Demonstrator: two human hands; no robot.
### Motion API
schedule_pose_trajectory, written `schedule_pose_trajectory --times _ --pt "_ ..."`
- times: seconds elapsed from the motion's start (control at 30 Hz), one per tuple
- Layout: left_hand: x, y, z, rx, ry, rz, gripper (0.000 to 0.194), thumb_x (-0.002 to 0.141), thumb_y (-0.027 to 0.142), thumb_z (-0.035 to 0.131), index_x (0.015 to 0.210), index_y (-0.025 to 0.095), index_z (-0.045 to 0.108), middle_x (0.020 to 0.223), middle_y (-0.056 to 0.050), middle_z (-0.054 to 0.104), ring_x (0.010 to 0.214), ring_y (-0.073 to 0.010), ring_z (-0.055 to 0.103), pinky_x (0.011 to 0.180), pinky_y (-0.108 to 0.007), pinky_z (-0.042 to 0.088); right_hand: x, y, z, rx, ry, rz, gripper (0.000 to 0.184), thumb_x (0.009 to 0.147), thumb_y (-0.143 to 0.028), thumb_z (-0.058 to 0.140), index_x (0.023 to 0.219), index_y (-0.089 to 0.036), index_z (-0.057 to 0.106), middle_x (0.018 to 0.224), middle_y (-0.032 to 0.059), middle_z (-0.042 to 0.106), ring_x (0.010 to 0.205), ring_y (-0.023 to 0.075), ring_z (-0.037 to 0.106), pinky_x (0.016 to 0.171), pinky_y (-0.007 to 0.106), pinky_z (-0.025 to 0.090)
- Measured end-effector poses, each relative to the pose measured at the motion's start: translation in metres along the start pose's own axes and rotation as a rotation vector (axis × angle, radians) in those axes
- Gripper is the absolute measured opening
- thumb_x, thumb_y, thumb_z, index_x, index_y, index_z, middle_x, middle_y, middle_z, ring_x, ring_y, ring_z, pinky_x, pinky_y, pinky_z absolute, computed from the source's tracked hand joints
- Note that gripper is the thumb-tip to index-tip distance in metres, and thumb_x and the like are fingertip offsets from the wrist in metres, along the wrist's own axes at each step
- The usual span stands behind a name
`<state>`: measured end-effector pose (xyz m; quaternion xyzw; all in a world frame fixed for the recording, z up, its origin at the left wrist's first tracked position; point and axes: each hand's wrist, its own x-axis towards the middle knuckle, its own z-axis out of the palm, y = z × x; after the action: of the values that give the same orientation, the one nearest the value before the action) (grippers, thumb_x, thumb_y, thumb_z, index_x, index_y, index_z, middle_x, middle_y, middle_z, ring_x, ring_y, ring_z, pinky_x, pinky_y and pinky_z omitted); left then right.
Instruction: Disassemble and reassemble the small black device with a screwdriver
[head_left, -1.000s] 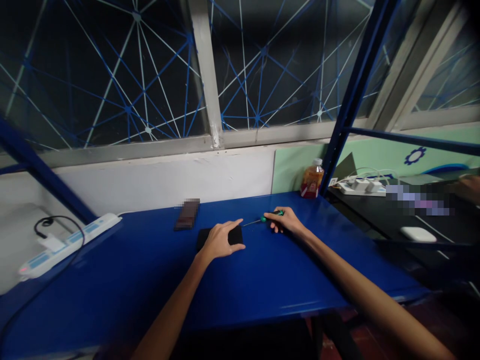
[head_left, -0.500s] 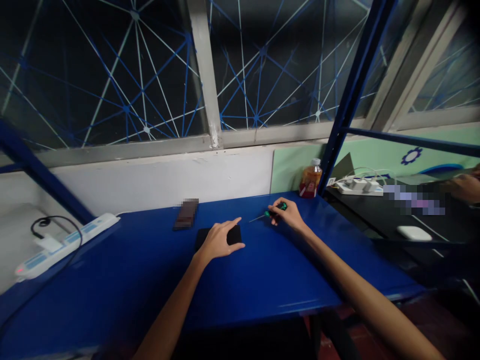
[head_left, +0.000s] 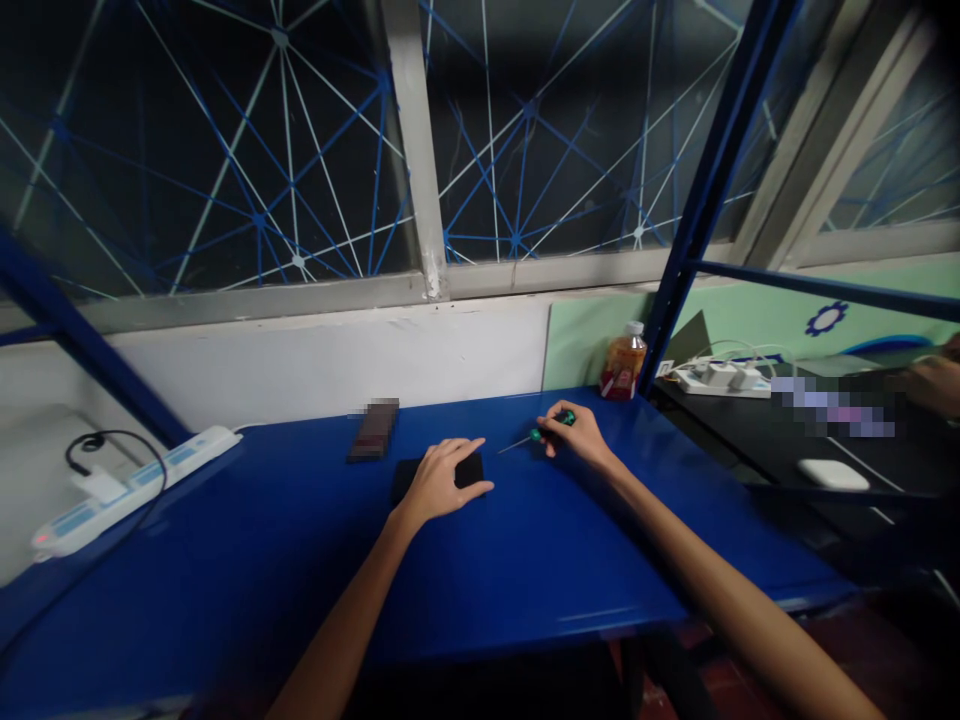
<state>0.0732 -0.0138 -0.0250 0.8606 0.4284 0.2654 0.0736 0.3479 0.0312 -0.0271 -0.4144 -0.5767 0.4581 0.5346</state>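
Note:
My right hand [head_left: 571, 434] is closed around the green and black handle of a screwdriver [head_left: 535, 435]. Its thin metal shaft points left and slightly down, toward my other hand, with the tip just above or on the blue table. Over a flat black rectangular object [head_left: 471, 470] rests my left hand [head_left: 441, 478], fingers stretched out and thumb apart. The hand hides the middle of this object, so I cannot tell its exact kind. A gap of blue tabletop lies between the screwdriver tip and the black object.
A dark, partly blurred slab [head_left: 375, 430] lies behind my left hand. A drink bottle [head_left: 624, 362] stands at the back right beside a blue post. A white power strip [head_left: 142, 490] with a plugged cable lies left. Another person's hand [head_left: 934, 380] is at the black desk [head_left: 787, 440].
The view has shifted very slightly. The screwdriver's shaft has tilted a little more downward at its tip; my left hand stays over the black object.

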Motion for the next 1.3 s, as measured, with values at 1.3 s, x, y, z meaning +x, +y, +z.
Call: schedule_pose_trajectory --times 1.3 --pt "0.006 -0.005 0.019 -0.134 0.146 0.003 0.012 0.085 0.03 0.064 0.086 0.026 0.075 0.094 -0.004 0.071 0.09 -0.0217 0.063 0.083 -0.037 0.047 -0.013 -0.016 0.019 0.084 -0.09 -0.027 0.035 0.07 -0.045 0.074 0.075 -0.018 0.051 0.054 0.0027 0.066 0.036 0.016 0.059 0.038 0.025 0.046"
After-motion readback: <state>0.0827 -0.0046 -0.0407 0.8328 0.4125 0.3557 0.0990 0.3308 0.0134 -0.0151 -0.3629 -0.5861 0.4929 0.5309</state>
